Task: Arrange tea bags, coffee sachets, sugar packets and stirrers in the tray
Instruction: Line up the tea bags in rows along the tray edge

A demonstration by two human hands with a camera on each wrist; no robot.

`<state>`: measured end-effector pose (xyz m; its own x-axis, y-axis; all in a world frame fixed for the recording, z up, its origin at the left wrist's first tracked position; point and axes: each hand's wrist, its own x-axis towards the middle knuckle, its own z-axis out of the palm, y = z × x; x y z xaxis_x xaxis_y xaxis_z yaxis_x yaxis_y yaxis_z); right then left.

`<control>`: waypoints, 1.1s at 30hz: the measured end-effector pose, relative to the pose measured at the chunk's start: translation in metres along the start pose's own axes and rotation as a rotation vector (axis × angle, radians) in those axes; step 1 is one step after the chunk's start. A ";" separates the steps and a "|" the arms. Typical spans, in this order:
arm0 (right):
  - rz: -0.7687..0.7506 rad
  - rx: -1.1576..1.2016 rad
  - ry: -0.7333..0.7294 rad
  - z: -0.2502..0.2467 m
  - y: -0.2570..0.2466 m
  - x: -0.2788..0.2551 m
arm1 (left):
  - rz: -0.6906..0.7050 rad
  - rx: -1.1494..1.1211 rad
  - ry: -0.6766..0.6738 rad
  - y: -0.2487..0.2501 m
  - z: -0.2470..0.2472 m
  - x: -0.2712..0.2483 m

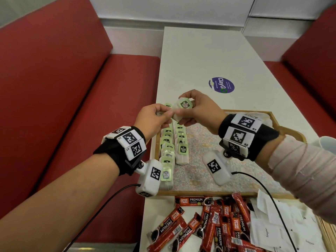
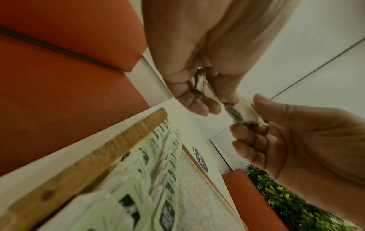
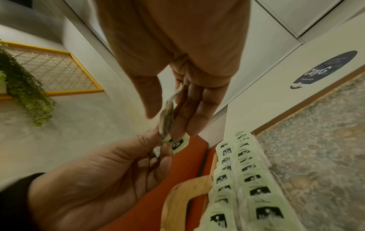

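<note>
A long white table point(image 1: 209, 57) is standing between two red padded benches point(image 1: 54, 88). Above its near end, the left hand point(image 1: 152, 118) and the right hand point(image 1: 197, 110) are both pinching one white tea bag with a green paper tag point(image 1: 181, 108), holding it in the air over the far left corner of a wooden tray with a floral base point(image 1: 218, 193). Two rows of matching tea bags point(image 1: 172, 146) are lying along the tray's left side. Red coffee sachets point(image 1: 214, 226) and white sugar packets point(image 1: 272, 226) are lying loose on the table, nearer than the tray.
</note>
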<state>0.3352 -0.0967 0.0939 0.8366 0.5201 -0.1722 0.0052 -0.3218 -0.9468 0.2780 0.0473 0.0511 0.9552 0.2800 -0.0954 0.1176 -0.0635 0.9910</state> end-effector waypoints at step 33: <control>0.082 0.148 -0.080 -0.004 0.008 -0.002 | 0.065 0.269 -0.017 0.001 -0.002 0.004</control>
<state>0.3359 -0.1036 0.0876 0.7845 0.5603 -0.2656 -0.1464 -0.2489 -0.9574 0.2818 0.0502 0.0515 0.9674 0.2505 -0.0359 0.1210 -0.3334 0.9350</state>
